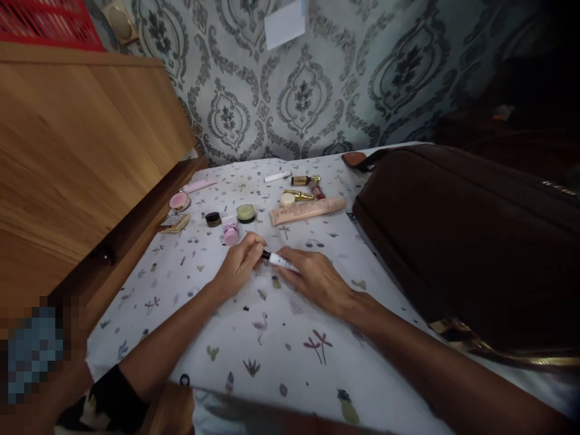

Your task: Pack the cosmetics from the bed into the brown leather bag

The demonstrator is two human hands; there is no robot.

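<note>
Both my hands meet over a small white tube with a black cap (277, 260) in the middle of the table. My left hand (242, 263) pinches the black cap end with its fingertips. My right hand (315, 279) lies closed over the white body of the tube. Just beyond my hands stand a pink jar (231, 231), a pale green jar (246, 212) and a small dark pot (212, 218). A long peach tube (308, 209) lies further back.
A patterned white cloth (272, 338) covers the table. A large brown bag (466, 241) fills the right side. A wooden cabinet (77, 157) stands on the left. At the back lie a pink compact (180, 201), a white stick (278, 176) and gold-capped items (304, 180).
</note>
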